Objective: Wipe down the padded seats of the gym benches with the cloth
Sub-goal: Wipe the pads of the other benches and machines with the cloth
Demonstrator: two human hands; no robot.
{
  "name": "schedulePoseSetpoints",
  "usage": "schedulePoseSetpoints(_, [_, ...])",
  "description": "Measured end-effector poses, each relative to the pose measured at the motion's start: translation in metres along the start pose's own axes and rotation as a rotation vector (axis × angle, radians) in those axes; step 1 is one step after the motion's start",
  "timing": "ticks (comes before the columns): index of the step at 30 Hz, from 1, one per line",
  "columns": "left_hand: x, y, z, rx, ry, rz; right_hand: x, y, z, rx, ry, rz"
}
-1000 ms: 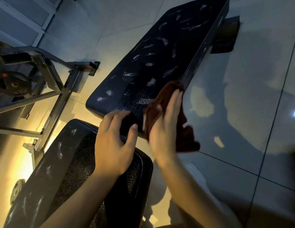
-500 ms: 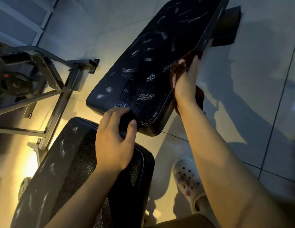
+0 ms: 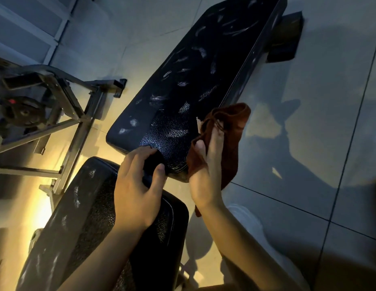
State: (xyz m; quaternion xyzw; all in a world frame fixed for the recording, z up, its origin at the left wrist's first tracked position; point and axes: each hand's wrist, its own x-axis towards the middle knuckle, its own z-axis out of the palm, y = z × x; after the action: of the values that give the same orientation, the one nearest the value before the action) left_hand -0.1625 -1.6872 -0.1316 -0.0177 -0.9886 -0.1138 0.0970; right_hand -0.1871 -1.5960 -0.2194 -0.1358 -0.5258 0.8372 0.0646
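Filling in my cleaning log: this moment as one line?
right hand presses brown cloth on long black bench pad's side | left hand grips pad end
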Motion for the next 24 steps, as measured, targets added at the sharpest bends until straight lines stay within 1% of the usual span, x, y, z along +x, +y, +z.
schedulePoseSetpoints(2, [0.0,-0.001,0.0,-0.008,-0.004,-0.002,0.018,-0.002,-0.003,-0.054,0.019,-0.028])
schedulePoseSetpoints(6, [0.0,-0.003,0.0,-0.011,0.003,-0.007,0.057,-0.007,-0.014,-0.059,0.034,0.03])
schedulePoseSetpoints(8, [0.0,-0.003,0.001,-0.01,0.007,-0.006,0.063,-0.005,-0.016,-0.032,0.049,0.054])
schedulePoseSetpoints(11, [0.0,-0.003,0.001,-0.001,0.003,-0.002,0.063,-0.002,-0.016,0.04,0.096,0.012])
schedulePoseSetpoints(13, [0.001,-0.002,0.0,0.011,-0.01,0.003,0.063,-0.003,-0.018,0.108,0.088,0.004])
schedulePoseSetpoints(16, [0.0,0.004,-0.004,0.131,-0.037,0.059,0.062,-0.009,-0.024,0.189,0.075,0.047])
schedulePoseSetpoints(18, [0.003,0.017,-0.007,0.243,-0.002,0.157,0.061,-0.012,-0.026,0.211,0.06,0.069])
schedulePoseSetpoints(20, [0.018,0.041,-0.008,0.241,0.028,0.218,0.062,-0.012,-0.029,0.243,0.029,0.087])
schedulePoseSetpoints(21, [0.03,0.054,-0.006,0.221,0.01,0.217,0.062,-0.013,-0.032,0.271,-0.004,0.085])
schedulePoseSetpoints(24, [0.073,0.092,0.009,0.193,-0.131,0.129,0.061,-0.012,-0.035,0.365,-0.086,0.109])
